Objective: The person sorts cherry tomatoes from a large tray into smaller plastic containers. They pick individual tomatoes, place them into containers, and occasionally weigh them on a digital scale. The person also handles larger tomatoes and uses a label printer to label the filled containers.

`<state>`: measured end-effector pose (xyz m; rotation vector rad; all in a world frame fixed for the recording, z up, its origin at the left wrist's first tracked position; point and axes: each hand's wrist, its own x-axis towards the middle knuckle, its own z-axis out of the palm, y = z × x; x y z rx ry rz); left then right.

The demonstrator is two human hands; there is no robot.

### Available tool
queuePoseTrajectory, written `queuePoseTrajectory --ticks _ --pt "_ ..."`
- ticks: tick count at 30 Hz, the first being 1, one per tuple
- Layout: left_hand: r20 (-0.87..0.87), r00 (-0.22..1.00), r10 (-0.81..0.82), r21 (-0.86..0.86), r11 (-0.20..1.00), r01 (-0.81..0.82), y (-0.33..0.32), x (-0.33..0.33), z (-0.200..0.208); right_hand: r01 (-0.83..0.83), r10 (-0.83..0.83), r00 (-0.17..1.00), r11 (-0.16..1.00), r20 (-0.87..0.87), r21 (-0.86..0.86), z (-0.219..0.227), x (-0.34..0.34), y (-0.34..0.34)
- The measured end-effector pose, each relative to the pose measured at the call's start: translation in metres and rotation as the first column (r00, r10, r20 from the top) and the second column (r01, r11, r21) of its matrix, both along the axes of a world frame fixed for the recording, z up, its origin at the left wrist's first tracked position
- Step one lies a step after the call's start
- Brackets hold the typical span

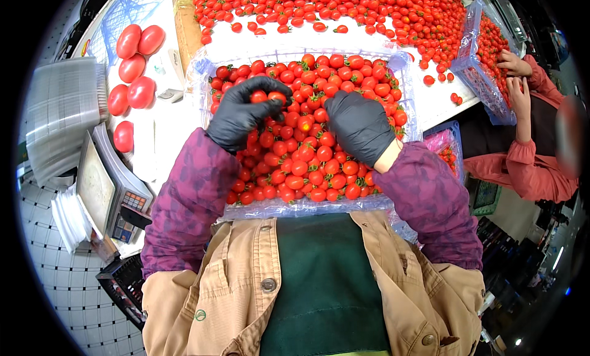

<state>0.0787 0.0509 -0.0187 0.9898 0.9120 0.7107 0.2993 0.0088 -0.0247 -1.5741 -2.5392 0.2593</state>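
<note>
In front of me a plastic-lined crate [401, 70] is filled with small red cherry tomatoes [301, 167], many with green stalks. My left hand [243, 110], in a black glove, is closed around a couple of cherry tomatoes [268, 97] over the crate's left part. On the right side of the crate, my right hand [361, 125], also black-gloved, is curled with its fingertips down among the tomatoes. Whatever those fingers may grip is hidden behind the hand.
Loose cherry tomatoes [332, 5] cover the table's far side. At left are several large tomatoes [141, 92], stacked clear plastic boxes [64, 110] and a scale [126, 199]. At right, a co-worker's hands [517, 79] reach into another tomato crate [470, 58].
</note>
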Motion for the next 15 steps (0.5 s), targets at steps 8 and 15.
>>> queuePoseTrajectory --ticks 8,15 --pt "-0.696 0.712 -0.095 0.420 0.751 0.510 -0.020 0.010 -0.008 -0.374 -0.785 -0.042 0.586 -0.618 -0.719 0.042 0.065 -0.023" --pt "-0.767 0.641 0.021 0.515 0.615 0.597 -0.023 0.019 -0.014 -0.317 -0.752 0.123 0.588 -0.647 -0.744 0.037 0.055 -0.016"
